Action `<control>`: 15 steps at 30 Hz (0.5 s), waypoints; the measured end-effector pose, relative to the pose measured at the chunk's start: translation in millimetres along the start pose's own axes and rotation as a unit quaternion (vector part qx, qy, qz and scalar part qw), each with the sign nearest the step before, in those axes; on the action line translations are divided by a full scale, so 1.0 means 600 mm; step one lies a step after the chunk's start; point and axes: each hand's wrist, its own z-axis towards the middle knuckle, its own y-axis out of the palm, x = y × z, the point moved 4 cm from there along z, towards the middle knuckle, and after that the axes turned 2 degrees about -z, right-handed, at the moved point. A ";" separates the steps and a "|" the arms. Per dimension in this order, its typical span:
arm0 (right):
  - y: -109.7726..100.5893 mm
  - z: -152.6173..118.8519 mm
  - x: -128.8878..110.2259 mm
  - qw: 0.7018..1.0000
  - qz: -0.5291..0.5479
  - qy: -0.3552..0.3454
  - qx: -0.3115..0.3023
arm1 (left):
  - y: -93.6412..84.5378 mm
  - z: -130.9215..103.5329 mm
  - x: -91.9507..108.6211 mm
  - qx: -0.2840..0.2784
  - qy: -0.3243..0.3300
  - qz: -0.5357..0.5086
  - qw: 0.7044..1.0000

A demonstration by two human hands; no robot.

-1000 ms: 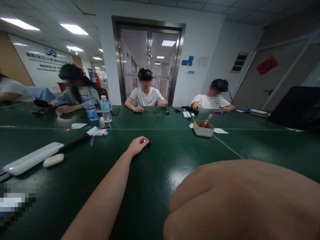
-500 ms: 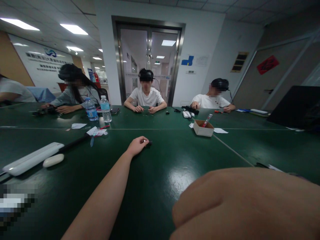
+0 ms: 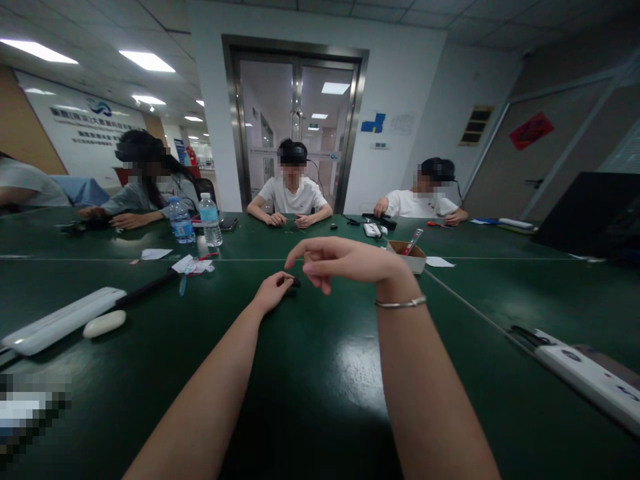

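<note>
My left hand (image 3: 273, 291) rests on the green table (image 3: 320, 373), its fingers closed on a small dark object (image 3: 295, 283) whose shape is hard to make out. To the right of it and higher in the view is my right hand (image 3: 340, 260), raised over the table with the palm side down. Its index finger is stretched out and bent downward at the tip, the other fingers are curled loosely, and nothing shows between them. A silver bracelet (image 3: 401, 303) circles my right wrist.
A small box (image 3: 413, 263) stands beyond my right wrist. Two water bottles (image 3: 211, 223), papers (image 3: 193, 265), a long white device (image 3: 65, 320) and an oval white object (image 3: 105, 324) lie or stand leftward. At right is a white box (image 3: 585, 370). Several people sit opposite.
My right hand, large and close at the lower right before, has moved forward and left to near my left hand. The white box at the right now shows. My left hand has hardly moved.
</note>
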 end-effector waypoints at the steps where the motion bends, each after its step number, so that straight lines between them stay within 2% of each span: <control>1: -0.006 0.016 0.045 0.998 0.009 0.038 0.042 | 0.001 0.002 -0.003 -0.005 0.005 -0.005 1.000; 4: -0.009 0.049 0.170 0.965 0.005 0.201 0.169 | 0.003 0.009 -0.012 -0.017 0.006 -0.026 1.000; 7: 0.022 0.067 0.256 0.931 0.021 0.303 0.203 | 0.002 0.011 -0.014 -0.010 0.008 -0.038 0.999; 9: 0.051 0.077 0.292 0.925 0.082 0.313 0.200 | 0.001 0.011 -0.013 -0.005 0.015 -0.044 0.999; 11: 0.076 0.086 0.320 0.917 0.172 0.292 0.209 | 0.002 0.011 -0.012 -0.009 0.020 -0.052 0.998; 15: 0.098 0.092 0.356 0.889 0.301 0.226 0.261 | 0.004 0.006 -0.006 -0.017 0.013 -0.075 0.997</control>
